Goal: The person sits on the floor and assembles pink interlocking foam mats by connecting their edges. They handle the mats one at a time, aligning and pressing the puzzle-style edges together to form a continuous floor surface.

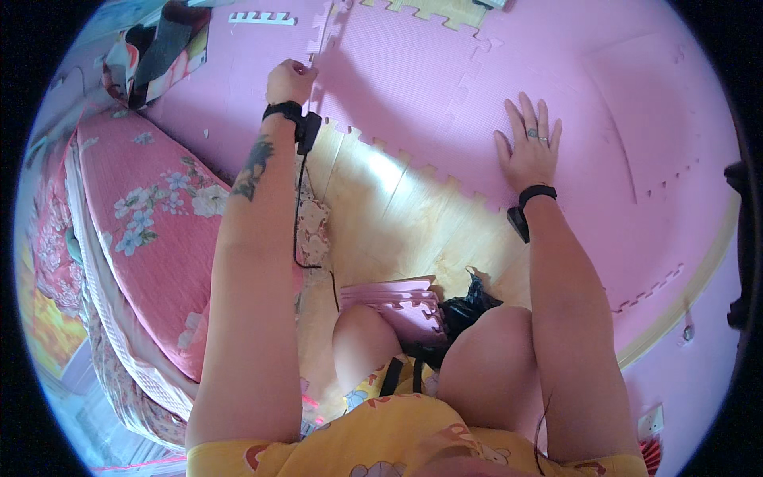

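Pink foam mat tiles with toothed edges cover much of the floor ahead of me. At the far left seam of the middle tile, my left hand is closed, its curled fingers on the tile's edge; the fingertips are partly hidden. My right hand lies open and flat on the mat farther right, fingers spread. Between my arms, the mat's toothed near edge borders bare wood-look flooring. A small stack of pink foam tiles stands by my knees, beside a black plastic bag.
On the left is a bed or cushion with a pink floral cover. A white toothed strip lies on the mat at the far left, near a dark folded item. The pink wall has a socket at lower right.
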### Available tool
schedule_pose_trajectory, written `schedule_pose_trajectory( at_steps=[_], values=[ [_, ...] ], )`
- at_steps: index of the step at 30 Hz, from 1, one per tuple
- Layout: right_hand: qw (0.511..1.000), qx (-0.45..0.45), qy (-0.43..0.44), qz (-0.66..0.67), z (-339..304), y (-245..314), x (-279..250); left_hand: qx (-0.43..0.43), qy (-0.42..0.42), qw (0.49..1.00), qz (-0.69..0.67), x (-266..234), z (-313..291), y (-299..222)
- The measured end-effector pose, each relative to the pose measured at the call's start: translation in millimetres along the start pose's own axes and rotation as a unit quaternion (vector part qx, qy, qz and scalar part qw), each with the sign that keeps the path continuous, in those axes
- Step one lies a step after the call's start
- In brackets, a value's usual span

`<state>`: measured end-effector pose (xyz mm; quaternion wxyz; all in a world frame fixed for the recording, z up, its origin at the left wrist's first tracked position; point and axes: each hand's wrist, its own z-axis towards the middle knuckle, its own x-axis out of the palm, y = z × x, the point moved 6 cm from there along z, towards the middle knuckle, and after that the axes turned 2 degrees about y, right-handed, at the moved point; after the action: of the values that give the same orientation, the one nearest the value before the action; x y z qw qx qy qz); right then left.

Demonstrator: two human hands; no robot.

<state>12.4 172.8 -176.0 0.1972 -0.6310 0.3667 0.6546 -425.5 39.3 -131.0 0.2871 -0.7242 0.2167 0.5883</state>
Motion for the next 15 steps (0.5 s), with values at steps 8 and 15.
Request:
schedule_pose_trajectory(
  at_steps=[8,15],
  values=[
    [1.0,0.007,0.025,0.002,1.9,-1.3,1.6,-0.009,0.037,0.999,0.014,33.2,35.9,21.5],
    [1.0,0.006,0.018,0.014,0.7,-1.9,0.6,0.001,0.015,1.0,0.014,29.2,41.1,23.1]
  ],
)
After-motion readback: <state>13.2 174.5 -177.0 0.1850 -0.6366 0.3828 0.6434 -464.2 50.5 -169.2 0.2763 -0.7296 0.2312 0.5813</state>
